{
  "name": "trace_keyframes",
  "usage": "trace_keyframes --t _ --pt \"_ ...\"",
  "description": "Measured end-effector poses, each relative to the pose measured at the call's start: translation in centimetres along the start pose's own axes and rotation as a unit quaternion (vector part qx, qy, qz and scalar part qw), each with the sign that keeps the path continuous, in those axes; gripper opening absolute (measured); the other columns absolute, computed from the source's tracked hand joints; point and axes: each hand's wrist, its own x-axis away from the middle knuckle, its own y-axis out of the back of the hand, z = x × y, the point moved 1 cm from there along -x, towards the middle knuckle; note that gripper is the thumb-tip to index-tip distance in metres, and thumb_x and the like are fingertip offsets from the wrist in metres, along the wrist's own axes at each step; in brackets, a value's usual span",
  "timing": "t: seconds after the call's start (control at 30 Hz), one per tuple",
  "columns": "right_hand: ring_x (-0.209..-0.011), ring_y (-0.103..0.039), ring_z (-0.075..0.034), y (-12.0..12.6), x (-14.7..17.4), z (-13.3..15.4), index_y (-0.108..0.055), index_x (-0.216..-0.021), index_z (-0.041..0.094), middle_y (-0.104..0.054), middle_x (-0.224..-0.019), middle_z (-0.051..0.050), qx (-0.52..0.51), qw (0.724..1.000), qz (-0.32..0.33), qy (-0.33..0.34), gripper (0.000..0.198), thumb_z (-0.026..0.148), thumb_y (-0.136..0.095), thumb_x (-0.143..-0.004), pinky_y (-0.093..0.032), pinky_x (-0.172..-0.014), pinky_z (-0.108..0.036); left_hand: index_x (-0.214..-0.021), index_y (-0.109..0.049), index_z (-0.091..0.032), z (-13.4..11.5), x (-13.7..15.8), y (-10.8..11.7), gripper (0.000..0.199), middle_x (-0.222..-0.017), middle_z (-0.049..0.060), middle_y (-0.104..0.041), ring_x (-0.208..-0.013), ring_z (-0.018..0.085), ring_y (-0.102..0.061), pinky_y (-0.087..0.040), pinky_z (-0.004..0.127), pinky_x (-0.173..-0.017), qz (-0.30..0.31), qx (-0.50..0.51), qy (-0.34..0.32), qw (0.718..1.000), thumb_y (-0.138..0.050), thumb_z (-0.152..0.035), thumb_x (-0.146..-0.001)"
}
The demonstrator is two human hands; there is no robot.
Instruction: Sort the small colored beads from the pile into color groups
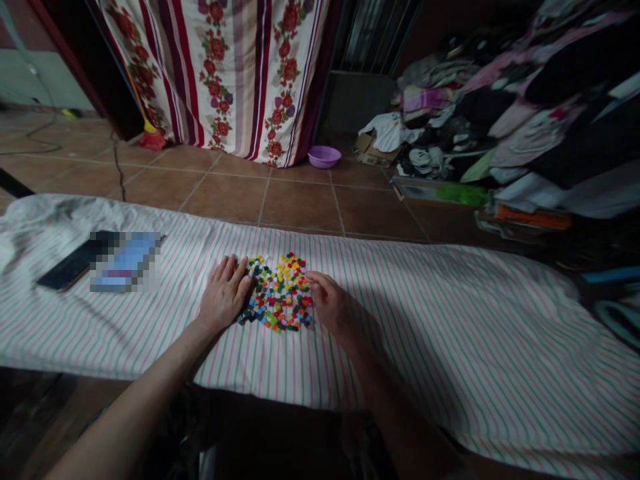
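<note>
A loose patch of small multicoloured pieces (280,293), like tiny cubes or beads, is spread on the striped cloth (425,320) between my hands. Yellow, red, green, blue, orange, white and black ones show. My left hand (223,291) lies flat, palm down, against the left edge of the patch, its fingers stretched out and touching or covering some pieces. At the right edge, my right hand (331,301) has its fingers curled, with thumb and index finger together beside the pieces. Whatever those fingertips may hold is too small to make out.
On the cloth's left lie a dark phone (75,263) and a blurred-out blue item (127,263). Beyond the cloth are a tiled floor (300,200), a floral curtain (240,80), a purple basin (325,157) and a red broom (153,139). Clothes (475,113) are heaped at right.
</note>
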Motion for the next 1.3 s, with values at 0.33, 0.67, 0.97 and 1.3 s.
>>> trace_keyframes --t 0.33,0.67,0.97,1.3 --pt "-0.117 -0.062 -0.017 0.0 -0.1 0.9 -0.065 -0.116 0.025 -0.066 -0.124 -0.005 -0.011 0.997 0.021 0.069 0.040 0.014 -0.039 -0.089 -0.051 -0.105 -0.037 -0.136 -0.053 -0.015 -2.4 -0.9 1.4 0.050 -0.143 0.013 -0.054 -0.139 0.025 -0.043 -0.042 0.050 -0.114 0.024 0.108 -0.106 0.988 -0.026 -0.038 -0.101" --pt "-0.117 -0.063 -0.019 -0.2 -0.9 -0.1 -0.066 -0.114 0.028 -0.068 -0.120 -0.005 0.055 0.996 -0.067 0.022 0.043 0.012 -0.038 -0.086 -0.051 -0.105 -0.040 -0.132 -0.057 -0.016 -2.9 -3.0 1.8 0.054 -0.138 0.010 -0.059 -0.136 0.022 -0.047 -0.040 0.046 -0.116 0.044 0.151 -0.088 0.984 -0.022 -0.042 -0.101" --pt "-0.125 -0.058 -0.018 -0.6 -0.9 2.4 -0.056 -0.135 0.026 -0.063 -0.133 -0.005 0.046 0.995 0.074 0.045 0.053 0.010 -0.039 -0.086 -0.047 -0.109 -0.039 -0.129 -0.058 -0.016 -4.3 -4.3 1.9 0.060 -0.133 0.010 -0.063 -0.126 0.020 -0.055 -0.043 0.040 -0.111 0.095 0.159 -0.052 0.981 -0.016 -0.048 -0.100" --pt "-0.119 -0.061 -0.021 -0.9 -1.3 0.8 -0.061 -0.122 0.027 -0.065 -0.126 -0.006 -0.010 0.999 -0.033 0.009 0.044 0.013 -0.037 -0.087 -0.051 -0.105 -0.041 -0.124 -0.061 -0.017 -7.0 -5.6 1.0 0.045 -0.120 0.010 -0.068 -0.116 0.022 -0.060 -0.050 0.040 -0.101 0.042 0.160 -0.046 0.985 -0.031 -0.039 -0.099"
